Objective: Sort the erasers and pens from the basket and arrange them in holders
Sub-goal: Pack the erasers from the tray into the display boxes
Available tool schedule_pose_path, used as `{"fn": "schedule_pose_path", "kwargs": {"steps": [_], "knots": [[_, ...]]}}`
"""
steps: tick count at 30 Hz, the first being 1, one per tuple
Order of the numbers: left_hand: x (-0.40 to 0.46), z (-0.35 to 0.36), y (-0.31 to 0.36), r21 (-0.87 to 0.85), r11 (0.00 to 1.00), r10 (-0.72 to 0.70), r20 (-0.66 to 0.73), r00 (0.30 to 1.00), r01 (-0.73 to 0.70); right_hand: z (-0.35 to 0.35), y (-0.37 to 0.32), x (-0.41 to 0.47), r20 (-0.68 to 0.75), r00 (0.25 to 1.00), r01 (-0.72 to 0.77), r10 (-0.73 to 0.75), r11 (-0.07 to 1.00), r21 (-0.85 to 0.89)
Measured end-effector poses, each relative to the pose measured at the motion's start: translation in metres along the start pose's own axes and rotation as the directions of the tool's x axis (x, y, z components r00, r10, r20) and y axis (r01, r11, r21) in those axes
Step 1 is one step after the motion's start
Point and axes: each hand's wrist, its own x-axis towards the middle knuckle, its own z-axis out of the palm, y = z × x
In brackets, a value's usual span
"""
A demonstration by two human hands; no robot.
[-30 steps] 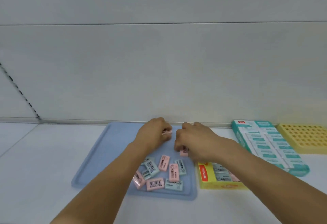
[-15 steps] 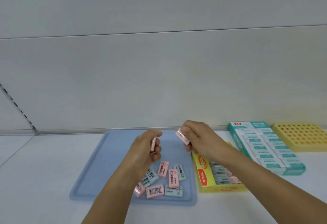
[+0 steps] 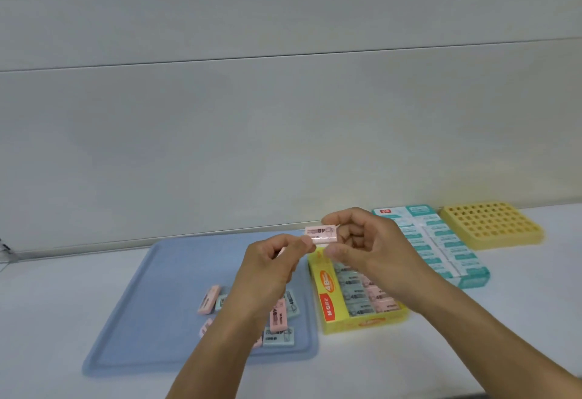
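Observation:
My right hand (image 3: 365, 241) pinches a pink eraser (image 3: 321, 234) by its right end, raised above the table. My left hand (image 3: 271, 269) pinches the same eraser's left end and seems to hold a second pink eraser (image 3: 279, 253) edge-on under its fingers. Both hands hover between the blue tray (image 3: 151, 304) and the yellow eraser box (image 3: 330, 304). Several pink and light-blue erasers (image 3: 209, 299) lie loose on the tray, partly hidden by my left forearm. The yellow box holds rows of pink and blue erasers.
A teal box (image 3: 441, 241) full of white-and-teal erasers lies behind the yellow box at the right. A yellow holder with a grid of round holes (image 3: 491, 225) stands at the far right. A grey wall runs behind the white table.
Both hands rose from the tray, each with a pink eraser, and moved right. They have come together, and now both pinch one eraser.

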Motion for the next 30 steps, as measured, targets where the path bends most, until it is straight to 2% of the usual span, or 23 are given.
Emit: {"fn": "schedule_pose_path", "kwargs": {"steps": [2, 5, 9, 14, 18, 22, 23, 24, 25, 26, 27, 28, 29, 30], "knots": [[-0.001, 0.008, 0.002, 0.01, 1.0, 0.024, 0.02, 1.0, -0.024, -0.001, 0.001, -0.001, -0.042, 0.998, -0.044, 0.05, 0.991, 0.127], [-0.001, 0.016, 0.003, 0.041, 0.997, 0.067, 0.031, 0.997, -0.069, -0.005, 0.003, -0.001, 0.008, 0.992, -0.124, 0.128, 0.942, 0.313], [0.001, 0.016, 0.002, 0.082, 0.988, 0.132, 0.01, 0.991, -0.133, -0.012, 0.004, 0.001, 0.055, 0.988, -0.155, 0.146, 0.962, 0.224], [0.005, 0.023, 0.003, 0.053, 0.992, 0.118, 0.013, 0.993, -0.118, -0.011, 0.01, 0.004, -0.065, 0.976, -0.171, 0.208, 0.916, 0.363], [0.012, 0.036, 0.007, 0.071, 0.989, 0.128, 0.013, 0.992, -0.129, -0.016, 0.011, 0.003, -0.133, 0.965, -0.178, 0.225, 0.939, 0.293], [0.018, 0.047, 0.007, 0.112, 0.988, 0.103, 0.032, 0.994, -0.106, -0.023, 0.012, 0.001, -0.131, 0.976, -0.141, 0.175, 0.961, 0.238], [0.02, 0.046, 0.005, 0.142, 0.985, 0.097, 0.029, 0.995, -0.101, -0.027, 0.013, 0.001, -0.162, 0.976, -0.124, 0.146, 0.983, 0.134], [0.022, 0.044, 0.004, 0.184, 0.979, 0.085, 0.03, 0.996, -0.089, -0.032, 0.015, 0.001, -0.206, 0.975, -0.103, 0.087, 0.992, -0.067], [0.023, 0.041, 0.001, 0.261, 0.962, 0.071, 0.039, 0.997, -0.079, -0.037, 0.016, 0.0, -0.226, 0.974, -0.087, 0.001, 0.925, -0.371], [0.025, 0.037, -0.002, 0.401, 0.912, 0.065, 0.062, 0.996, -0.085, -0.041, 0.018, 0.0, -0.187, 0.979, -0.066, -0.08, 0.742, -0.667], [0.025, 0.036, -0.007, 0.568, 0.817, 0.059, 0.098, 0.993, -0.105, -0.043, 0.02, -0.001, -0.091, 0.99, -0.02, -0.11, 0.521, -0.853], [0.024, 0.034, -0.012, 0.709, 0.693, 0.051, 0.133, 0.99, -0.131, -0.043, 0.023, -0.001, 0.004, 0.996, 0.034, -0.084, 0.358, -0.933], [0.023, 0.033, -0.017, 0.787, 0.597, 0.053, 0.154, 0.987, -0.155, -0.042, 0.026, -0.002, 0.068, 0.998, 0.069, -0.014, 0.27, -0.96], [0.022, 0.033, -0.02, 0.811, 0.563, 0.056, 0.159, 0.986, -0.163, -0.041, 0.027, -0.002, 0.103, 0.993, 0.084, 0.063, 0.255, -0.963]]}}
